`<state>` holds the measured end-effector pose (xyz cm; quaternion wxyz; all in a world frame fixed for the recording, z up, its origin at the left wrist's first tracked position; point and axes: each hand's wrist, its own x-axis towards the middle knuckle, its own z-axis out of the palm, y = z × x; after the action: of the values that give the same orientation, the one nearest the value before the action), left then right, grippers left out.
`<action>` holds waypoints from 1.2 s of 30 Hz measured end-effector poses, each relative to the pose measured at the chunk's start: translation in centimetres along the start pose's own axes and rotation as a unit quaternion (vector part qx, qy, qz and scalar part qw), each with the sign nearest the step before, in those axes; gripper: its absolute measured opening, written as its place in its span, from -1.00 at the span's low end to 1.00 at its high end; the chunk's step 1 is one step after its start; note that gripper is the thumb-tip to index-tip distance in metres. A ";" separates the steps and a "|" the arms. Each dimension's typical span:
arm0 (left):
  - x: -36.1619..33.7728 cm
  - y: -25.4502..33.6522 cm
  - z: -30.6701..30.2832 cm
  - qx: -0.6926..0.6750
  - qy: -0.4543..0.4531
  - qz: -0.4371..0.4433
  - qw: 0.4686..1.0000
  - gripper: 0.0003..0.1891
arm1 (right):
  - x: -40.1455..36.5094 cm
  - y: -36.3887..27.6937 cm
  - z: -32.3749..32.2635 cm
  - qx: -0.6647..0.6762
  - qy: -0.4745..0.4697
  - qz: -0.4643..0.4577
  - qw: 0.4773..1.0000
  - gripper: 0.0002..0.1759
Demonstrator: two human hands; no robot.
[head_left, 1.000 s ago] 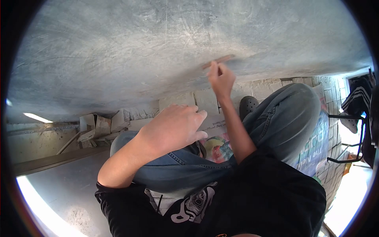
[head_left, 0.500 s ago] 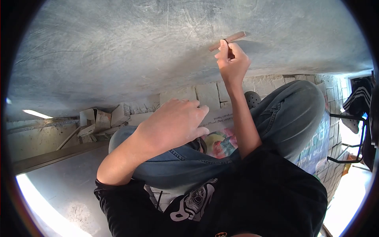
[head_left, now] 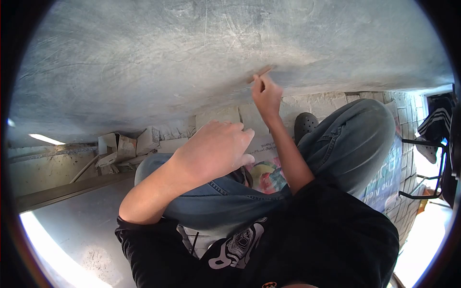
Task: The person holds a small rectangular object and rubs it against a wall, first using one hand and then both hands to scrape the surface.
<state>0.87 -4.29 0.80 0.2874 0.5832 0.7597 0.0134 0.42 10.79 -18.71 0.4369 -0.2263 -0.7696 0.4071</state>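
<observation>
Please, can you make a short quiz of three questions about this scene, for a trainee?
1. Which hand presses the wooden stick against the grey wall? A) left B) right C) both
2. True or false: the left hand touches the grey wall.
3. What colour is the perforated clog beside the jeans?

Key: 1 B, the right hand. 2 False, it is low, over the jeans. 3 Black.
</observation>
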 end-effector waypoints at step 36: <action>0.2 0.4 0.3 -0.007 -0.005 -0.003 1.000 -0.67 | -1.3 1.0 1.0 0.081 -0.099 0.166 0.978 -0.72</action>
<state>1.31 -4.08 0.65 0.2956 0.5791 0.7596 0.0150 0.23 10.03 -20.49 0.3021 -0.2733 -0.7250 0.5554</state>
